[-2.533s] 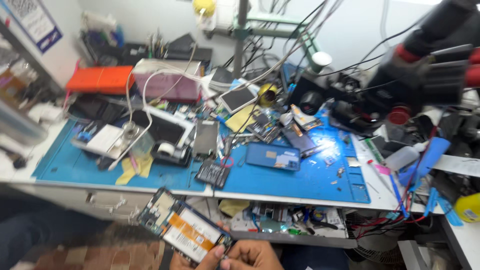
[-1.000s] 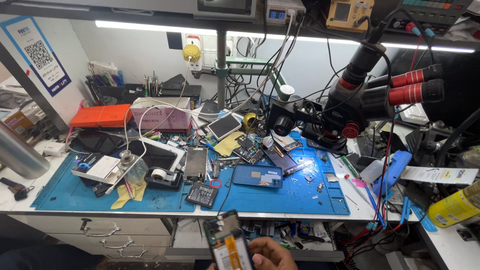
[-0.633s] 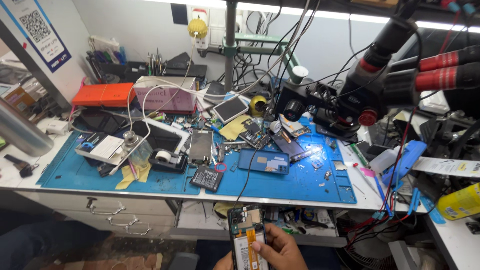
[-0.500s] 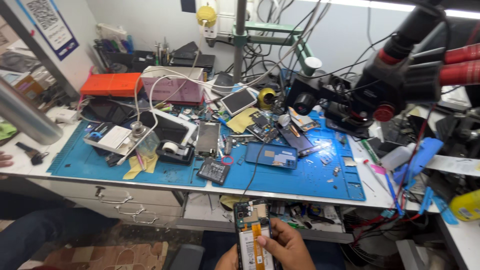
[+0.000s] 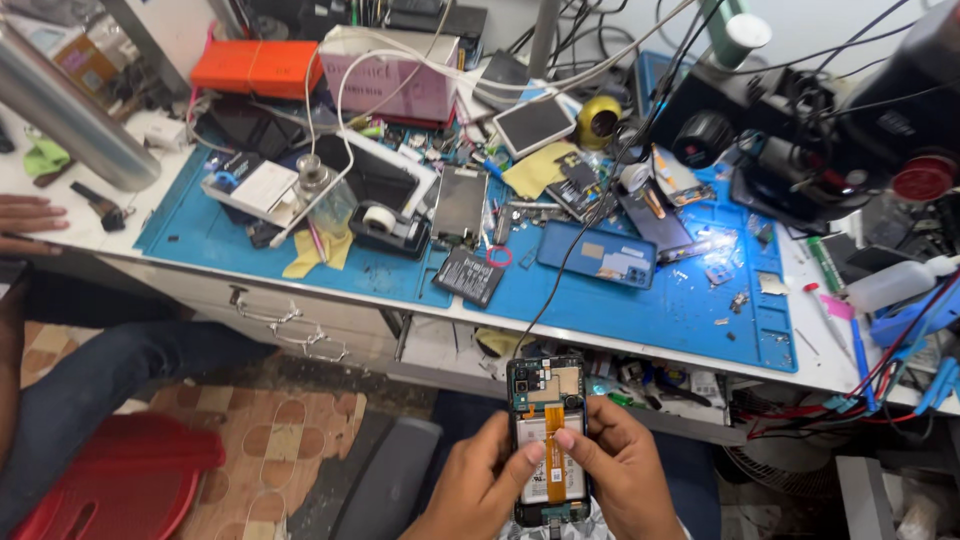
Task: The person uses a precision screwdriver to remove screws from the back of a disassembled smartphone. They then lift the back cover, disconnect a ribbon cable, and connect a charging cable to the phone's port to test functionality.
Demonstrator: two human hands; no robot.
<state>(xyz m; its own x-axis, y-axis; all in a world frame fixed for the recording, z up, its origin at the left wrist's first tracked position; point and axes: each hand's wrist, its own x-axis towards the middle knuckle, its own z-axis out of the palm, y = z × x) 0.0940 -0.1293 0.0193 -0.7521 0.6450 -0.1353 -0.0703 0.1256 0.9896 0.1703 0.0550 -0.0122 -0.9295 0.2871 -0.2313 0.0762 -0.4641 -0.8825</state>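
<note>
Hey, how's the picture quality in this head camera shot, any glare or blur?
Head view: mostly sharp; a bright glare patch on the blue mat at right; the opened phone in both hands is evenly lit; edges bend slightly, wide-angle.

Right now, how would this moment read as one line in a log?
left hand: grips opened phone with exposed battery and orange ribbon cable | right hand: thumb pressing the battery | place: below blue work mat

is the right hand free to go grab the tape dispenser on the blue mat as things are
Probably not yet. The right hand and the left hand both grip the opened phone below the bench edge. The tape dispenser sits uncovered on the blue mat, across to the left.
</note>
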